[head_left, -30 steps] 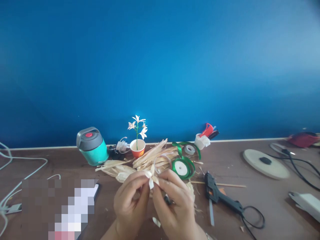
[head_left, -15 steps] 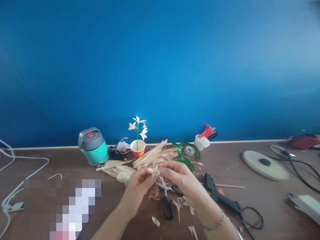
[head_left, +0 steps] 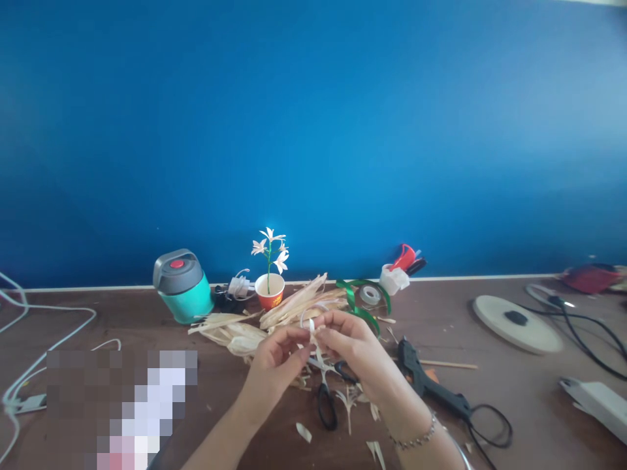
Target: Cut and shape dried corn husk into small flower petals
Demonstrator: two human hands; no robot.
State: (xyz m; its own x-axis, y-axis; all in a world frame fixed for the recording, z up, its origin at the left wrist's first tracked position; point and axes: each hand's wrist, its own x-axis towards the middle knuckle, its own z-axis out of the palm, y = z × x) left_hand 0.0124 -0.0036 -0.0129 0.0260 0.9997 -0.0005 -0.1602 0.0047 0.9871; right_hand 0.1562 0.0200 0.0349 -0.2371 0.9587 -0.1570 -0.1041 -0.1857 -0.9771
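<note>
In the head view, a brown table meets a blue wall. Yellow print on the red cup, which holds a white-flowered stem, is too small to read. The left hand and right hand pinch a pale petal piece between their fingertips, in front of dried husks. The right hand partly hides black-handled scissors; a glue gun lies right of it, and a teal jar stands far left of the husks.

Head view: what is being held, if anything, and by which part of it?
A pale petal piece, between fingertips of left hand and right hand, below its upright tip; exact spot hidden.
</note>
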